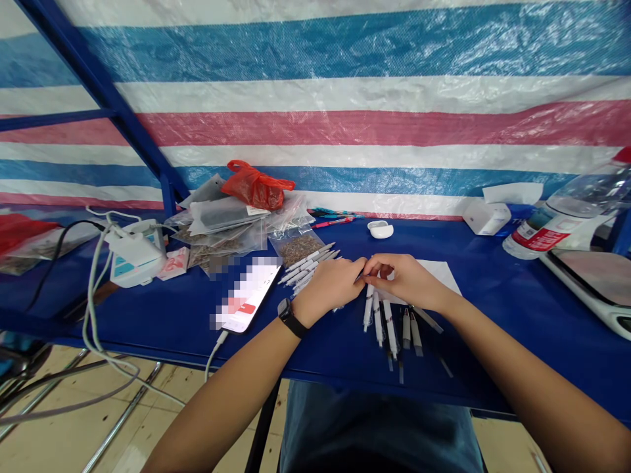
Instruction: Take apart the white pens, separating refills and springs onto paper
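From the head view, the left grip (328, 286) and right grip (404, 281) meet above the blue tabletop (488, 335), fingers curled together and touching; whether they clamp anything is hidden. Just below the grips lies a row of slim white tubes (377, 318), some with dark tips. Left of the grips sits a second bunch of white tubes (308, 266), beside a clear bag of brown dried material (296, 248). A smartphone (249, 295) with a blurred screen lies further left. A sheet of white paper (438, 272) lies just right of the grips, and a white earbud case (380, 229) sits beyond them.
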Motion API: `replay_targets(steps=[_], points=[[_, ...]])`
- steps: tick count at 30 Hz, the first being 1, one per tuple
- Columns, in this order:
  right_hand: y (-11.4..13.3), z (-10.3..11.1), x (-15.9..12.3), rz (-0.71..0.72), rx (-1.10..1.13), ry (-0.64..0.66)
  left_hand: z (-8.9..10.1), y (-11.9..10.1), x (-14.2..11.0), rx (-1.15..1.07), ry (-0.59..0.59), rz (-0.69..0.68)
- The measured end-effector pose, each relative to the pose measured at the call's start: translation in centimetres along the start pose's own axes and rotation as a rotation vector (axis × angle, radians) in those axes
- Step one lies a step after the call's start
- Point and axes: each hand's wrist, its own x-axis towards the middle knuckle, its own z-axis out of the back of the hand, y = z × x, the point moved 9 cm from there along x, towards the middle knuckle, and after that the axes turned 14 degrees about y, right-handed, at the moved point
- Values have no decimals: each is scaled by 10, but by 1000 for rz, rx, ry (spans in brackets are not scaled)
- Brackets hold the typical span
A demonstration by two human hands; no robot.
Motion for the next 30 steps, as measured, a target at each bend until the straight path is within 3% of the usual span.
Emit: replay_targets(steps=[12, 19, 26, 30], points=[[-3, 4, 0, -10, 0, -21, 1, -2, 0, 7, 18, 7], [-5, 9, -1, -28, -37, -90, 5, -2, 0, -85, -67, -29], [-22, 36, -13, -268, -102, -333, 17, -1, 0, -269, -169, -25], [-29, 42, -19, -342, -64, -369, 23, 5, 0, -389, -272, -28]])
